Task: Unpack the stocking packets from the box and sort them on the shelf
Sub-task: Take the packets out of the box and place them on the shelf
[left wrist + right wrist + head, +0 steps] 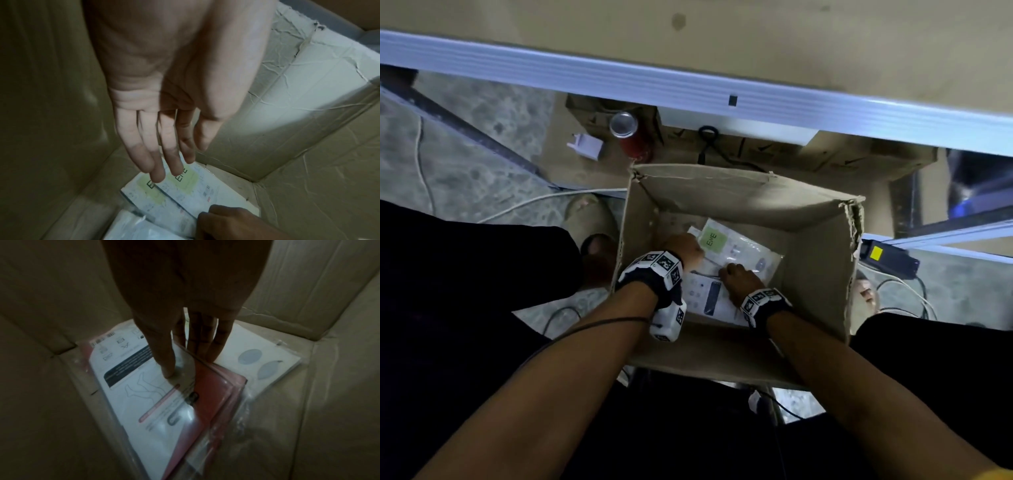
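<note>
Reaching into the box (818, 240), the left hand (164, 113) hovered slack-fingered over the green-labelled packets (185, 180); the right hand (185, 329) pinched a red-edged packet (216, 386) on the box floor. These probably handle light, flat, slippery; grip an edge.

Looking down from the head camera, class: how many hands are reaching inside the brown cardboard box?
2: the left hand by the green-labelled packet, the right hand nearer the box's front wall.
</note>
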A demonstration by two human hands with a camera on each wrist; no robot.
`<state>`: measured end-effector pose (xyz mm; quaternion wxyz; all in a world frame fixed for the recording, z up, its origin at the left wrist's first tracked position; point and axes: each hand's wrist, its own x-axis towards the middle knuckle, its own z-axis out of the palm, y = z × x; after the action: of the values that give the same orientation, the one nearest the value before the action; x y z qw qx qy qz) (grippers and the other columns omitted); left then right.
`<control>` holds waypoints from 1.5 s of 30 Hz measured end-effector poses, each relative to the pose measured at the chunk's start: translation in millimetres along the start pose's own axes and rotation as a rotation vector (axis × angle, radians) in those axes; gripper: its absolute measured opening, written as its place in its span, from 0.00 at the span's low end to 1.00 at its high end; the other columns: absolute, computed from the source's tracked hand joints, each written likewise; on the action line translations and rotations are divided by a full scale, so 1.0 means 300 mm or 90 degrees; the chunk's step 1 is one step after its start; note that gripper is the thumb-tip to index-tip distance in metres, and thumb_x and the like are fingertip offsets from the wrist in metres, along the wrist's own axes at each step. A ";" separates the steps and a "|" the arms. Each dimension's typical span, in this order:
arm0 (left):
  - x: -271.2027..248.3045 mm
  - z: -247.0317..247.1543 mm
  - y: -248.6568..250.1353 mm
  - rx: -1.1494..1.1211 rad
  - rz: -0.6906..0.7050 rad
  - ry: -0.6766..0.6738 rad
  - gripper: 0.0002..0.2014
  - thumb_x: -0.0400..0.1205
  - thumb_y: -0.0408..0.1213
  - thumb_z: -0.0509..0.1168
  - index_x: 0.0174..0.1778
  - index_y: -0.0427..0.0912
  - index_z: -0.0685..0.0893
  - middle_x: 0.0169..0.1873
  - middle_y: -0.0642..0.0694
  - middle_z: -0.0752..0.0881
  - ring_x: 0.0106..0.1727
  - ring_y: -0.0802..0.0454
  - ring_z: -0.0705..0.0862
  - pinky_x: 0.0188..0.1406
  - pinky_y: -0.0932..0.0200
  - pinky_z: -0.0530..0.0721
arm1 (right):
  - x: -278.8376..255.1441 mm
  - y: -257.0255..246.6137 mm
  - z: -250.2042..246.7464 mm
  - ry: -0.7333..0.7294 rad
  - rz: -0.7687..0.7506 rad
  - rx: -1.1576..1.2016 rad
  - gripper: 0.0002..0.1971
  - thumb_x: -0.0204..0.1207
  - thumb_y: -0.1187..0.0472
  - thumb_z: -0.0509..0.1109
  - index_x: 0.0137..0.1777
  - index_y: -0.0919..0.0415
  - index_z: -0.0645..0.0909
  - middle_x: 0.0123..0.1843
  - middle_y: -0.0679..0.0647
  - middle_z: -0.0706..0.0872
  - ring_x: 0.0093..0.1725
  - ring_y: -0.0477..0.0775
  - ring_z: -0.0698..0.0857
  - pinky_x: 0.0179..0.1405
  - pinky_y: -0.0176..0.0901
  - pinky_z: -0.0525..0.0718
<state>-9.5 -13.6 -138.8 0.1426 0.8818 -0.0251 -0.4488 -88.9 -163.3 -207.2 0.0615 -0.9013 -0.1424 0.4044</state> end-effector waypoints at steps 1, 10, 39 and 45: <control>0.008 0.004 0.005 0.014 -0.001 -0.001 0.18 0.89 0.37 0.54 0.59 0.26 0.84 0.61 0.30 0.85 0.63 0.35 0.83 0.64 0.47 0.81 | -0.002 -0.007 0.007 0.002 -0.011 0.002 0.25 0.78 0.69 0.67 0.75 0.63 0.69 0.74 0.64 0.70 0.72 0.66 0.73 0.68 0.58 0.77; 0.149 0.017 0.077 0.090 0.034 0.041 0.16 0.88 0.34 0.57 0.68 0.34 0.81 0.69 0.36 0.82 0.68 0.39 0.82 0.69 0.47 0.81 | -0.013 -0.018 0.038 0.017 -0.014 0.049 0.25 0.75 0.72 0.70 0.72 0.62 0.73 0.71 0.63 0.72 0.69 0.66 0.76 0.63 0.57 0.80; 0.340 0.179 0.067 0.436 0.290 0.127 0.19 0.82 0.28 0.62 0.70 0.40 0.81 0.68 0.38 0.82 0.74 0.37 0.74 0.67 0.44 0.77 | -0.005 0.005 0.033 -0.097 -0.001 0.160 0.21 0.81 0.69 0.66 0.74 0.68 0.74 0.74 0.65 0.78 0.74 0.63 0.77 0.74 0.51 0.75; 0.319 0.146 0.039 0.473 0.302 0.122 0.18 0.83 0.26 0.59 0.67 0.39 0.85 0.68 0.39 0.81 0.77 0.37 0.71 0.69 0.41 0.78 | 0.008 -0.007 0.046 -0.104 0.002 0.160 0.16 0.80 0.70 0.67 0.67 0.70 0.80 0.69 0.68 0.80 0.70 0.66 0.80 0.69 0.52 0.76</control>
<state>13.5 -51.3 -235.1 -0.0833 0.8805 -0.3729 -0.2806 -98.0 -160.7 -217.8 0.1614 -0.8509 -0.0942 0.4910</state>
